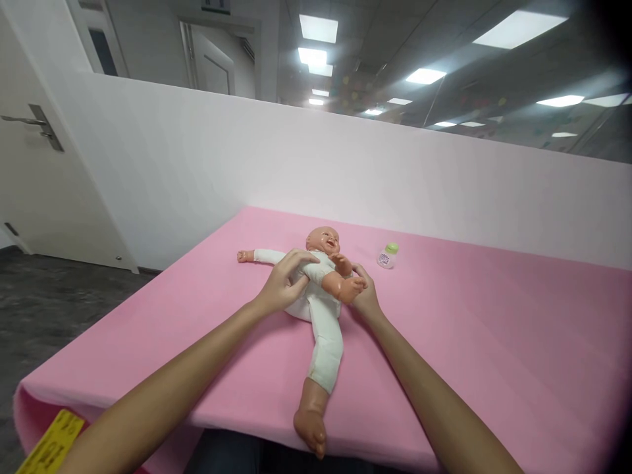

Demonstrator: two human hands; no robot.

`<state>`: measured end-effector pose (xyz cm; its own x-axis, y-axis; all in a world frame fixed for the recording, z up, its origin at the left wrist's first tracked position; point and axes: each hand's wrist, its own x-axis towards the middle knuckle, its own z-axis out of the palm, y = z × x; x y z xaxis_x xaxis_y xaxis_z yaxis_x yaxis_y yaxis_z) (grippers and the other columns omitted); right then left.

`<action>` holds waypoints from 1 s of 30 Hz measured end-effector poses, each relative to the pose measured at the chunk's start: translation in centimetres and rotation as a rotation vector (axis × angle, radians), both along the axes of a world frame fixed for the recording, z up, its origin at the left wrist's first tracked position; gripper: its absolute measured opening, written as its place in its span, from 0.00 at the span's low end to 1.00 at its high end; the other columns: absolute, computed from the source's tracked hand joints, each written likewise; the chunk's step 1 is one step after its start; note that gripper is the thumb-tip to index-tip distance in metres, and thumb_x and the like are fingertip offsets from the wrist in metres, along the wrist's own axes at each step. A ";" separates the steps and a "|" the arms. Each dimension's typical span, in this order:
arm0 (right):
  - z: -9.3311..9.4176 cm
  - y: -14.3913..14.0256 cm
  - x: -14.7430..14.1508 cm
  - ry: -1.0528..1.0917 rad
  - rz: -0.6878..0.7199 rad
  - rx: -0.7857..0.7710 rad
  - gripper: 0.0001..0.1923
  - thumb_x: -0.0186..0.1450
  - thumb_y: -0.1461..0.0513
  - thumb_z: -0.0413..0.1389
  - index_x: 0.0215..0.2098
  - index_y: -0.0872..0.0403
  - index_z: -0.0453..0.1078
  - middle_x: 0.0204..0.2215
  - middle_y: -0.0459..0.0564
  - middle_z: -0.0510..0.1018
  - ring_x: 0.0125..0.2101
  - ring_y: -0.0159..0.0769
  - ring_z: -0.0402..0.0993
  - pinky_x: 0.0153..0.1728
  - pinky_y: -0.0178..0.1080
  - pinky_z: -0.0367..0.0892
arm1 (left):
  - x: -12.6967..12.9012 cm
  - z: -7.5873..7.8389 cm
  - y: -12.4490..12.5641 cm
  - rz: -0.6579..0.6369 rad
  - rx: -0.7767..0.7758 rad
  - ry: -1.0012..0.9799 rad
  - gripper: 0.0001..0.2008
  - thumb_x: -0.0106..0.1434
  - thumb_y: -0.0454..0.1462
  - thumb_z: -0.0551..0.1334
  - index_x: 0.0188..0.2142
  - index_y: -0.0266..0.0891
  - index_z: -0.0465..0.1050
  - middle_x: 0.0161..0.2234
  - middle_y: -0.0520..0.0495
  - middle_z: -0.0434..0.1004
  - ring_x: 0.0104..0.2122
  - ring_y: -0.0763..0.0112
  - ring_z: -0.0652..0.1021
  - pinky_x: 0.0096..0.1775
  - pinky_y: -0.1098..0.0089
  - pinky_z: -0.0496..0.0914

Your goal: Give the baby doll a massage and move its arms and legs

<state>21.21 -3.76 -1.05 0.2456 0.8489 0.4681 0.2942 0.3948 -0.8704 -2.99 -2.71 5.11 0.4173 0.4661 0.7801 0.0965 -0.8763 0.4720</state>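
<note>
Two hands on doll [316, 309] | long axis toward viewer | left hand [285, 284] fingers curled over torso | right hand [364, 296] cupping bent leg

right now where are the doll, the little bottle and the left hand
doll [323, 329]: head view, on its white-clad leg
little bottle [388, 256]: head view, on its body under the green cap
left hand [285, 284]: head view, on the back of the hand

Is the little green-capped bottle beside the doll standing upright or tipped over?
Upright. The bottle stands on the pink mat with its green cap on top, apart from the doll and both hands.
</note>
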 end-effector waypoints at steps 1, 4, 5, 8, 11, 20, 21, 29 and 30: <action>0.0 0.1 0.1 0.014 0.004 0.005 0.19 0.57 0.55 0.63 0.46 0.51 0.73 0.40 0.50 0.80 0.42 0.44 0.76 0.40 0.43 0.73 | -0.2 0.3 0.2 -0.015 -0.039 0.009 0.19 0.63 0.29 0.56 0.52 0.41 0.73 0.50 0.42 0.76 0.53 0.57 0.76 0.56 0.54 0.71; -0.2 0.5 0.4 0.166 -0.012 0.029 0.20 0.62 0.52 0.63 0.48 0.51 0.71 0.41 0.49 0.79 0.41 0.41 0.76 0.41 0.41 0.74 | -1.5 1.4 0.9 -0.118 -0.166 0.079 0.20 0.63 0.32 0.60 0.54 0.42 0.76 0.52 0.40 0.77 0.55 0.55 0.76 0.56 0.55 0.72; -0.2 0.7 0.6 0.255 -0.023 0.030 0.20 0.62 0.50 0.63 0.48 0.51 0.71 0.42 0.49 0.79 0.42 0.40 0.77 0.42 0.41 0.74 | -2.0 1.7 1.1 -0.170 -0.212 0.113 0.19 0.64 0.34 0.62 0.55 0.42 0.77 0.53 0.39 0.77 0.55 0.53 0.77 0.54 0.55 0.73; -0.5 1.4 1.2 0.523 -0.034 0.008 0.22 0.62 0.47 0.64 0.47 0.51 0.70 0.42 0.49 0.79 0.42 0.40 0.78 0.42 0.42 0.77 | -3.6 2.6 1.7 -0.326 -0.359 0.236 0.20 0.65 0.39 0.65 0.55 0.42 0.79 0.52 0.37 0.77 0.52 0.53 0.78 0.48 0.59 0.76; -1.0 2.2 2.0 0.689 -0.058 -0.043 0.19 0.63 0.48 0.63 0.45 0.49 0.70 0.40 0.49 0.81 0.41 0.40 0.80 0.41 0.42 0.80 | -4.7 3.1 1.9 -0.438 -0.454 0.341 0.18 0.63 0.42 0.67 0.53 0.45 0.82 0.49 0.39 0.77 0.46 0.56 0.80 0.41 0.63 0.77; -3.3 4.5 5.0 0.789 -0.059 -0.169 0.10 0.63 0.55 0.65 0.34 0.49 0.70 0.33 0.49 0.80 0.39 0.41 0.81 0.35 0.41 0.84 | -5.0 4.7 0.7 -0.650 -0.509 0.612 0.15 0.59 0.44 0.73 0.47 0.51 0.85 0.43 0.41 0.82 0.44 0.55 0.81 0.47 0.60 0.77; -3.4 4.6 5.2 0.790 -0.056 -0.166 0.10 0.63 0.55 0.66 0.33 0.49 0.70 0.33 0.50 0.80 0.40 0.42 0.81 0.36 0.41 0.84 | -4.9 4.8 0.6 -0.666 -0.527 0.627 0.15 0.59 0.44 0.73 0.47 0.51 0.85 0.44 0.41 0.82 0.46 0.54 0.81 0.48 0.60 0.77; -2.8 5.1 6.3 0.828 -0.092 -0.159 0.08 0.61 0.61 0.66 0.34 0.50 0.71 0.37 0.48 0.80 0.47 0.39 0.81 0.48 0.41 0.83 | -4.0 2.7 1.2 -0.613 -0.694 0.726 0.20 0.60 0.43 0.73 0.53 0.49 0.82 0.43 0.44 0.83 0.45 0.58 0.82 0.50 0.62 0.76; -2.6 5.1 6.4 0.824 -0.094 -0.159 0.07 0.61 0.62 0.65 0.34 0.50 0.71 0.37 0.48 0.80 0.47 0.39 0.81 0.48 0.40 0.83 | -3.9 2.4 1.2 -0.602 -0.698 0.721 0.21 0.60 0.42 0.73 0.53 0.49 0.82 0.43 0.45 0.83 0.44 0.59 0.82 0.49 0.63 0.76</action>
